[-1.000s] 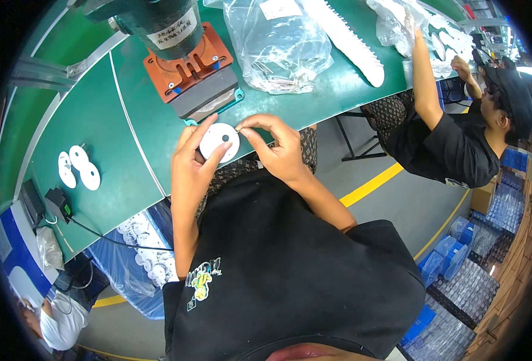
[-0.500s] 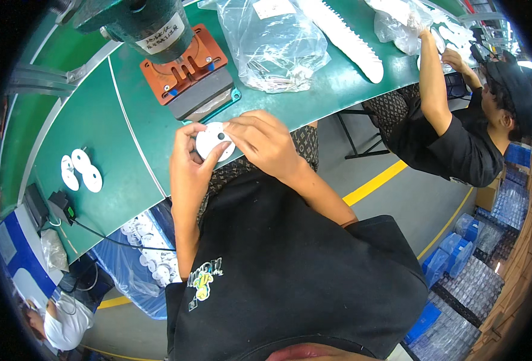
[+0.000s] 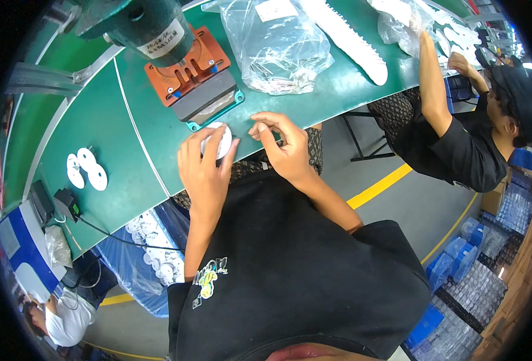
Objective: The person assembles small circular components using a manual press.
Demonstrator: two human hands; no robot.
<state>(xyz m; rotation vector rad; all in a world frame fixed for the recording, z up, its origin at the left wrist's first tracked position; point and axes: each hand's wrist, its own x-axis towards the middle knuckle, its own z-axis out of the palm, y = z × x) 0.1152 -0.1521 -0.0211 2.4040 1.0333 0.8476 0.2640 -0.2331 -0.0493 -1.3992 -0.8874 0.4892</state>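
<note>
My left hand (image 3: 204, 162) grips a white disc (image 3: 224, 142) near the table's front edge, with the fingers over its left side and the thumb at its right. The disc is tilted, partly hidden by the fingers. Apart from it, to the right, my right hand (image 3: 287, 147) has its fingers curled in toward the thumb; whatever may be between them is too small to make out. Just beyond the left hand stands a press with a dark green head (image 3: 158, 36), an orange plate (image 3: 188, 66) and a grey block (image 3: 206, 103).
Several white discs (image 3: 87, 167) lie on the green table (image 3: 122, 198) at left. A clear bag of thin metal pieces (image 3: 284, 72) and a long white toothed strip (image 3: 350, 42) lie behind. A blue-lined bin (image 3: 119, 265) holds white discs. A co-worker (image 3: 452, 144) sits at right.
My right hand has come off the disc and moved right, its fingers curled. The left hand has turned over the disc and still grips it.
</note>
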